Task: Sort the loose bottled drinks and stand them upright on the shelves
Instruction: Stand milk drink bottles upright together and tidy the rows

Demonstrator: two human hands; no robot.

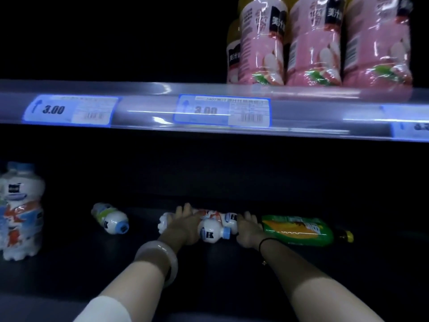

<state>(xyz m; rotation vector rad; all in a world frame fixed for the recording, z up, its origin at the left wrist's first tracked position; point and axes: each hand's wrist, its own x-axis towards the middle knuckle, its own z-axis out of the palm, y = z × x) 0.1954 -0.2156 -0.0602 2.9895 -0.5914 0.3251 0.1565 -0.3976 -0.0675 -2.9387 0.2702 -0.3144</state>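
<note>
My left hand (183,225) lies on top of the rear white bottle (210,215), fingers curled over its body towards the back of the lower shelf (69,252). The thumb is just beside the front white bottle (213,231). My right hand (249,231) sits against the cap ends of these two bottles, fingers bent over the far side. The blur does not let me tell whether it grips either one.

Both bottles lie on their sides, touching each other, between my hands. The rear one has a red-and-white label. The front one has a pale blue cap that points right and meets my right hand.

A green bottle (299,230) with a yellow-orange label lies on its side just right of my right hand, its yellow cap pointing right. A lone white bottle (110,220) lies tilted well to the left, blue cap towards me. At the far left edge, upright white bottles (21,212) with blue caps stand in a group.

On the upper shelf (139,108), pink bottles (325,43) stand upright at the right. Two blue-bordered price tags (69,110) reading 3.00 sit in its front rail.

A pale bangle (157,259) circles my left wrist and a thin black band (267,241) my right.
</note>
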